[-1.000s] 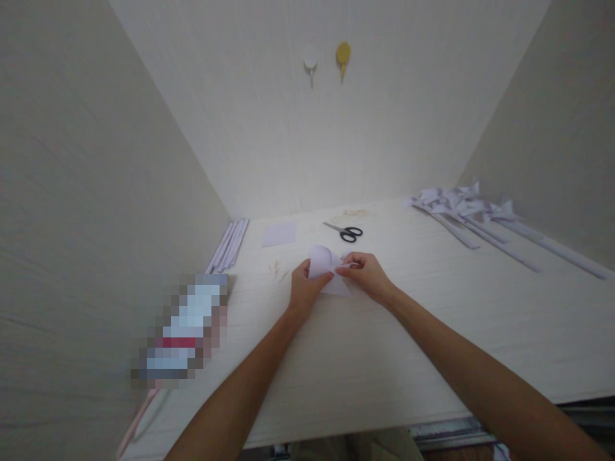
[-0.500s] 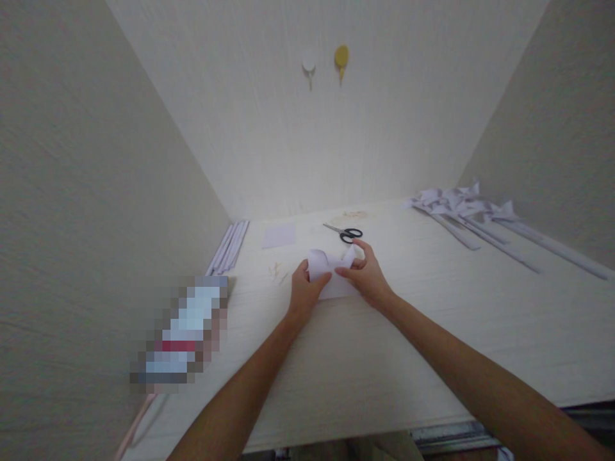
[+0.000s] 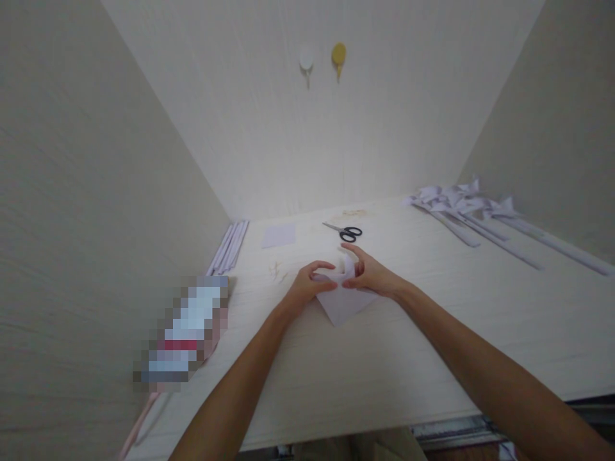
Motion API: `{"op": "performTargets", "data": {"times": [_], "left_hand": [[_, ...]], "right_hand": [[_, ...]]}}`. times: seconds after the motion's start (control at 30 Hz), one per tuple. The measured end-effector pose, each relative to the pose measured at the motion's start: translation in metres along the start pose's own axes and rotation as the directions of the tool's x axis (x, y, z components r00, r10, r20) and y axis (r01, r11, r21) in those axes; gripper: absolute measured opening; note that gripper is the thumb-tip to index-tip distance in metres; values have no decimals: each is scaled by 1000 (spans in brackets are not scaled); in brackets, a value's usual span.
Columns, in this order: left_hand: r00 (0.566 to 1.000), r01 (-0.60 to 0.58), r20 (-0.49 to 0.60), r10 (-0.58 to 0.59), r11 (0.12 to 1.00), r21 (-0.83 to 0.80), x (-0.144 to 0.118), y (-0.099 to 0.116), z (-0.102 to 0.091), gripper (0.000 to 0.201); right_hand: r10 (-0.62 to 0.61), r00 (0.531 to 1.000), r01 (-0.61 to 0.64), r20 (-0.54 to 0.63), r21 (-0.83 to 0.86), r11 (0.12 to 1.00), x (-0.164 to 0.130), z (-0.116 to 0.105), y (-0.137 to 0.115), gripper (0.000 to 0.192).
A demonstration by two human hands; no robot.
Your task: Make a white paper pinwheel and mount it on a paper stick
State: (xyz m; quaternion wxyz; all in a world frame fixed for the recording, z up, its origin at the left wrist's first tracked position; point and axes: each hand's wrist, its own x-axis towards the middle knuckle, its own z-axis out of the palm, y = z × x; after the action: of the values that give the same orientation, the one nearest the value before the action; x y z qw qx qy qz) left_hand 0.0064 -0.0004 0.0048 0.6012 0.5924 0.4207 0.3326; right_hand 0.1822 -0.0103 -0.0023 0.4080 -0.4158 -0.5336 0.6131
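In the head view, both hands worked a sheet of white paper (image 3: 343, 302) lying near the middle of the pale table (image 3: 432, 346). The left hand (image 3: 307, 288) had its fingers curled onto the paper's upper left part, and the right hand (image 3: 372, 275) pinched a raised flap of it between thumb and fingers. One corner of the paper pointed toward the person and lay flat on the table.

The paper looked thin, light and limp; it would likely crease easily and tear if pulled hard, so the folded edges and corners seemed the best places to take hold, with one hand pressing it down.

Beyond the hands lay black-handled scissors (image 3: 346, 232) and a small paper square (image 3: 278, 235). Folded paper pieces on long strips (image 3: 461, 208) lay at the far right, more strips (image 3: 229, 246) at the left wall. Two hooks (image 3: 323, 59) hung on the back wall. A box (image 3: 185, 333) at the left was blurred out, so no writing could be read anywhere.
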Motion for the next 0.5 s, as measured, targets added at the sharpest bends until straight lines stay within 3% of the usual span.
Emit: {"op": "performTargets", "data": {"times": [0.17,0.5], "left_hand": [[999,-40,-31,43,993,115,1,-4,2,49],[996,4,-92,3,998,68,4,-4,4,51]], "right_hand": [[-28,999,27,-20,-85,996,-1,0,0,95],[-24,997,27,-74,37,999,2,2,1,94]]}}
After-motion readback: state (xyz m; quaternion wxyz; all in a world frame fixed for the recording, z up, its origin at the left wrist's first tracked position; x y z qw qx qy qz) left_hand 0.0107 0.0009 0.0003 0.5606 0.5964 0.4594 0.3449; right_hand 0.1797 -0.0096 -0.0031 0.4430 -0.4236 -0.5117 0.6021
